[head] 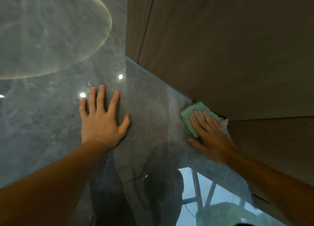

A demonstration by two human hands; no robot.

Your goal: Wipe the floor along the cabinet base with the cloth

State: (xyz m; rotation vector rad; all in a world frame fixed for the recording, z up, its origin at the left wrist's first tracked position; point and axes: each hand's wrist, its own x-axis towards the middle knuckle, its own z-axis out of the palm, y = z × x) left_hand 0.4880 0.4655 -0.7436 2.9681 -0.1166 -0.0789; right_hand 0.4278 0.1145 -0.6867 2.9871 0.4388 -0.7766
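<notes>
The floor (51, 124) is a glossy grey stone-look surface with several bright light spots reflected in it near the left hand. A brown cabinet (220, 47) with a wood-grain face fills the upper right of the view; a thin vertical seam runs down its front, and its base meets the floor along a line slanting down to the right. The cloth (190, 115) is light green and folded into a thick pad; it lies flat on the floor, hard against the cabinet base where that base steps at a corner. A small patch of pinkish-white fabric shows at the cloth's right edge, partly hidden by the hand; whether it is part of the same cloth cannot be determined. The right hand (210, 137) lies palm-down on the cloth with fingers extended and spread across its top, pressing rather than clasping it, while the thumb rests on bare floor just beside the cloth's near edge. The left hand (102, 122) is well apart from the cloth, flat on the floor with all fingers splayed and holding nothing. Both forearms are bare. The floor below the hands carries a dark reflection of the person and, lower right, a bright reflection of a window (212, 200) with frame bars.
</notes>
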